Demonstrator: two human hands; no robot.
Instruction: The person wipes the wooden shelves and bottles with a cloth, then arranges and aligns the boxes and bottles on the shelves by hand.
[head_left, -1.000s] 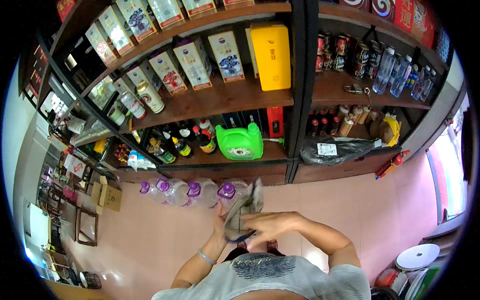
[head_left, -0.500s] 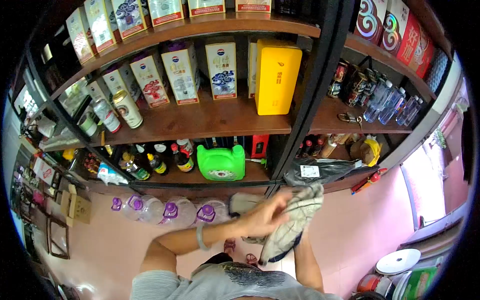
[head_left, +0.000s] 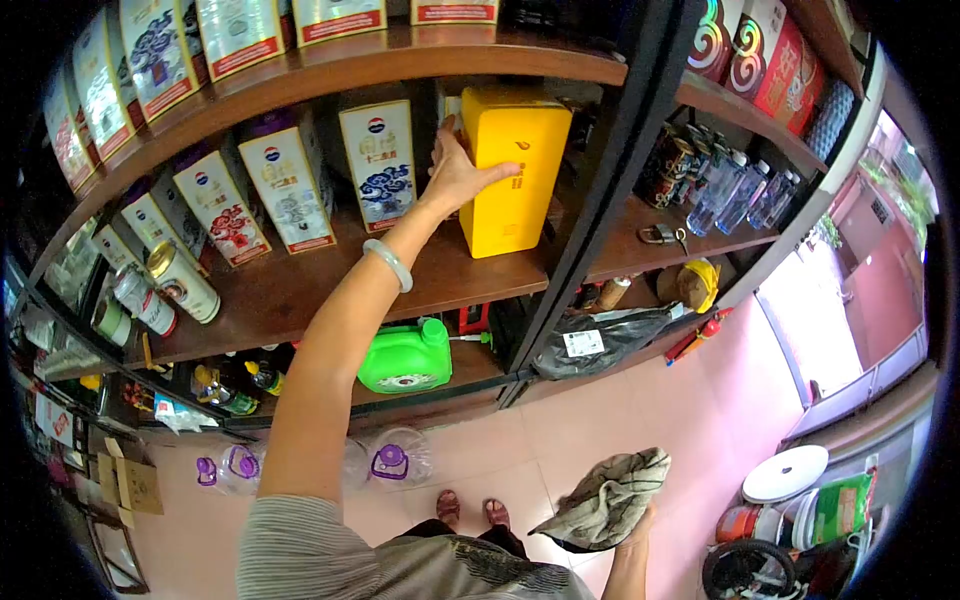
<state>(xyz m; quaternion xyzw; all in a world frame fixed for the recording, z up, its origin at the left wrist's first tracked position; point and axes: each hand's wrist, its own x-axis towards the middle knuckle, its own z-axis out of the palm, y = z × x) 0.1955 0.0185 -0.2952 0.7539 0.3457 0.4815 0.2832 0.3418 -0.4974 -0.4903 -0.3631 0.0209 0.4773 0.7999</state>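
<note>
My left hand [head_left: 462,178], a pale bangle on its wrist, reaches up to the tall yellow box [head_left: 518,215] on the middle shelf. Its thumb lies across the front face, and the other fingers are at the left side, partly hidden. The box stands upright on the shelf. A white carton with a blue pattern [head_left: 380,170] stands just left of this hand. Low at my right side, my right hand [head_left: 640,528] is closed on a crumpled grey checked cloth [head_left: 612,500], which covers most of its fingers.
More white cartons [head_left: 290,190] and two cans [head_left: 183,283] stand on the middle shelf [head_left: 400,285]. Below are a green jug [head_left: 405,358] and a black plastic bag [head_left: 610,338]. Large clear bottles [head_left: 402,458] stand on the floor. A dark upright post [head_left: 590,200] rises right of the yellow box.
My left hand has left the cloth and moved up to the yellow box. My right hand keeps the cloth, now lower and further right. The view has shifted and tilted.
</note>
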